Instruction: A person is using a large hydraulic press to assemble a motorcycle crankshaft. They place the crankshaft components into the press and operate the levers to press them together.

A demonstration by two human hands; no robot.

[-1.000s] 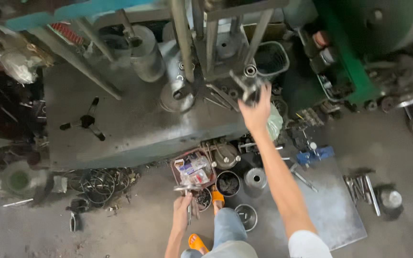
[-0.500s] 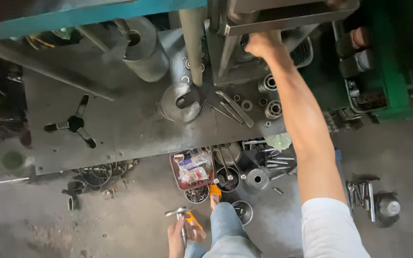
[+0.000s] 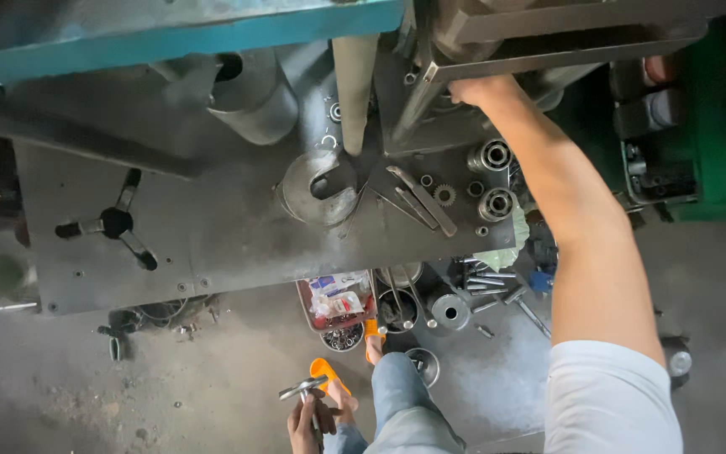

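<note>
Metal tool (image 3: 302,388), a short silvery piece with a round head, sits in the left hand (image 3: 311,418) low in the head view, above the dusty floor (image 3: 170,387) and just beside an orange sandal (image 3: 329,377). The fingers of that hand wrap its lower end, so the grip is closed on the tool; its head sticks out past the hand toward the upper left. The visible part runs on a slant, from lower left up to the right, across the top of the fist. How far the tool reaches inside the hand is hidden.

Well apart from it, the right hand (image 3: 479,89) reaches up and forward to a dark steel frame (image 3: 548,46) at the top of the machine. Its fingers are tucked under the frame's edge, so whether this grip is wide, narrow or holding something cannot be told.

Between the two hands lies the grey steel desk (image 3: 212,244), carrying a large open-ended spanner (image 3: 321,189), flat bars (image 3: 422,200), a small gear (image 3: 444,194) and two ringed bearings (image 3: 494,181). A black three-armed knob (image 3: 115,223) sits at its left. Below the desk's edge stands a red tray (image 3: 335,303) of small packets, near round metal cans (image 3: 398,309).
</note>
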